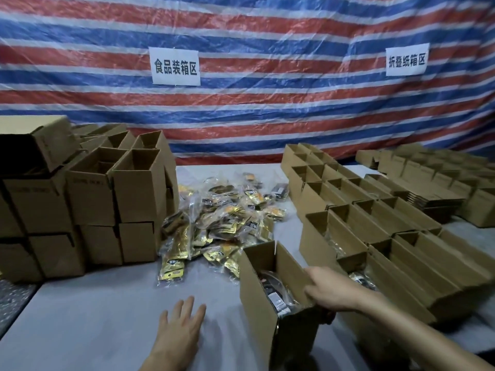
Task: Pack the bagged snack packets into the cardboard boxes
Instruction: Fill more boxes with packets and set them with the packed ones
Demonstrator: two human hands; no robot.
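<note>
- Your left hand is nearest, low over the grey table, palm down, fingers straight and spread, holding nothing. Contact with the surface cannot be confirmed.
- Your right hand grips the right wall of an open cardboard box, fingers curled over its top edge.
- That box stands upright on the table, flaps raised, with dark snack packets inside.
- Just right of it, rows of open boxes run away from you, side by side. Packets show in the nearer ones.
- Beyond the held box, at mid-table, lies a loose pile of bagged snack packets, gold and dark, in clear bags.
- To the left of the pile, stacked boxes stand several high.
- Far right, flat folded cartons lie in a stack.
- Behind everything hangs a red, white and blue striped tarp bearing two paper signs.
</note>
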